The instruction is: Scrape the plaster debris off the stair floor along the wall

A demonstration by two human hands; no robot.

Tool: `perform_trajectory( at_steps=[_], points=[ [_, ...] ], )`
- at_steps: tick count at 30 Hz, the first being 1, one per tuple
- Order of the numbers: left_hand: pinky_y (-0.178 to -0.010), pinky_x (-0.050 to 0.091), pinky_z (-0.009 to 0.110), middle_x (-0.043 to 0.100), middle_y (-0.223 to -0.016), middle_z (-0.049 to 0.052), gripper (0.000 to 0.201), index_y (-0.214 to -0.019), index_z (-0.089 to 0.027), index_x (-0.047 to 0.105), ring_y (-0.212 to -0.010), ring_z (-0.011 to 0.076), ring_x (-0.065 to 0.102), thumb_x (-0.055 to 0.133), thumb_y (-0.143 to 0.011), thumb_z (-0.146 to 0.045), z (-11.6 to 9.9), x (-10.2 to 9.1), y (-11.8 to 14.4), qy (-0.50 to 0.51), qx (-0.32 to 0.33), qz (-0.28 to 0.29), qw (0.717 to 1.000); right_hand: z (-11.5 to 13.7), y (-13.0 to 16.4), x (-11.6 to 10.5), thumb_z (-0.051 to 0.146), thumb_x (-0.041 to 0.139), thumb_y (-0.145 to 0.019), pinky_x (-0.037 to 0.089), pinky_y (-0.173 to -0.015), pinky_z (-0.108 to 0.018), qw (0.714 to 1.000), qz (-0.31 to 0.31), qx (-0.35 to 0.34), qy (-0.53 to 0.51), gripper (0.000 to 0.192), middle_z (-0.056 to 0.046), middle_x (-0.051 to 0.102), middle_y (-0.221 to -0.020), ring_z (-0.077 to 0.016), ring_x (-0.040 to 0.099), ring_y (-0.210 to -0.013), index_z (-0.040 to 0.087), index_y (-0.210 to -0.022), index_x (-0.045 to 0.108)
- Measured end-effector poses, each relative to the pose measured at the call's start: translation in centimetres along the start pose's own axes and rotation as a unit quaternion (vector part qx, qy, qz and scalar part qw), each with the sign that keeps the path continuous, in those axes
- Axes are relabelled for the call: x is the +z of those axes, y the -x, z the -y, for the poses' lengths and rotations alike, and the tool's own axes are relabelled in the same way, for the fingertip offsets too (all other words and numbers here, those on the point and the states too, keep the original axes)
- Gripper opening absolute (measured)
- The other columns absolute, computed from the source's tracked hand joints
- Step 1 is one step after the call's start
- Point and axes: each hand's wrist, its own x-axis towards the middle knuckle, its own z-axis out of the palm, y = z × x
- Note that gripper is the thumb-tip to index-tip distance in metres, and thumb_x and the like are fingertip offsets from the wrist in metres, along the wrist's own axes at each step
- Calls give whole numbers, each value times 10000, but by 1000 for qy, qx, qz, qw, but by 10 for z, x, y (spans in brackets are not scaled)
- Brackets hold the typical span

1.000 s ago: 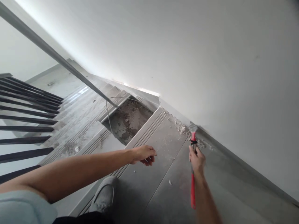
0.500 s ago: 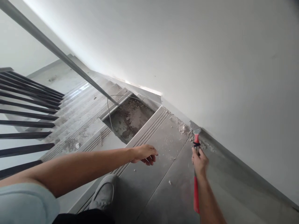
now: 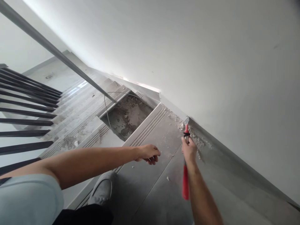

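The scraper [image 3: 186, 147], red-handled, sits gripped in our right hand [image 3: 189, 150], blade at the wall's base; our left hand [image 3: 147, 153] rests on the stair tile [image 3: 150, 175], fingers loosely curled, holding nothing.

You're on an indoor staircase under repair. Grey tiled steps [image 3: 150, 134] with grooved edges run down beside a white wall [image 3: 211, 62], dark railing bars [image 3: 25, 112] on the far side. One step has its tile missing, showing a bare, rubble-strewn patch [image 3: 127, 115], and mortar crumbs [image 3: 194, 139] lie along the skirting [image 3: 234, 162].
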Motion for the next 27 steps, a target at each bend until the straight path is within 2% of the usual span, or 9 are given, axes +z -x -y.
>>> perform_trajectory(
  at_steps=[4, 8, 10, 12, 14, 16, 18, 21, 27],
  points=[
    [-548, 420, 252, 577, -763, 37, 347, -838, -158, 531, -607, 128, 549, 544, -673, -463, -8, 9, -12, 0, 19, -8, 1000, 26, -5, 16, 526, 393, -761, 393, -597, -250, 998, 38, 23, -46, 452, -66, 654, -644, -170, 569, -604, 164, -904, 624],
    [-605, 413, 221, 587, -908, 51, 451, -920, -198, 565, -751, 128, 525, 518, -680, -576, -49, 42, -52, 0, 139, -63, 988, 26, -7, 1, 500, 496, -701, 403, -501, -243, 984, 92, 61, -141, 451, 16, 569, -494, -139, 511, -444, 147, -975, 555],
    [-620, 407, 214, 596, -803, 31, 413, -889, -190, 568, -730, 119, 525, 492, -719, -559, -69, 65, -78, 28, 177, -87, 980, 21, -8, -10, 456, 547, -661, 405, -467, -234, 973, 99, 74, -197, 466, 10, 595, -558, -141, 532, -470, 144, -1006, 511],
    [-606, 405, 226, 577, -716, 30, 350, -809, -160, 548, -678, 119, 523, 462, -769, -498, -81, 89, -102, 49, 187, -141, 971, 8, -5, -21, 413, 587, -627, 425, -480, -227, 962, 110, 63, -242, 446, -16, 634, -675, -152, 575, -564, 163, -984, 490],
    [-606, 400, 237, 564, -696, 34, 283, -777, -158, 510, -652, 118, 517, 444, -798, -432, -85, 112, -120, 49, 196, -193, 960, -16, 4, -32, 389, 620, -603, 446, -495, -231, 951, 142, 56, -270, 449, -23, 644, -750, -158, 593, -622, 186, -972, 464],
    [-610, 397, 235, 563, -691, 30, 222, -812, -167, 469, -635, 111, 517, 414, -823, -381, -84, 131, -132, 47, 210, -220, 952, -50, 23, -43, 406, 622, -621, 449, -476, -239, 939, 201, 65, -272, 407, -2, 634, -693, -149, 582, -565, 202, -931, 453],
    [-574, 399, 228, 554, -634, 10, 184, -872, -172, 418, -566, 100, 517, 364, -847, -345, -82, 145, -141, 58, 226, -220, 947, -84, 47, -51, 462, 568, -680, 437, -453, -246, 929, 261, 84, -250, 303, 28, 586, -548, -131, 537, -462, 205, -798, 460],
    [-462, 381, 215, 484, -499, -45, 179, -912, -170, 359, -410, 92, 472, 330, -860, -339, -78, 148, -146, 80, 239, -196, 948, -106, 79, -47, 539, 416, -771, 392, -409, -239, 922, 282, 117, -237, 354, 49, 482, -399, -110, 455, -357, 214, -630, 411],
    [-378, 345, 177, 438, -455, -75, 207, -847, -190, 324, -339, 73, 447, 356, -851, -395, -67, 117, -144, 93, 240, -239, 936, -76, 95, -3, 564, 367, -789, 346, -360, -225, 945, 233, 139, -181, 403, 56, 418, -323, -110, 422, -296, 221, -581, 400]
  ],
)
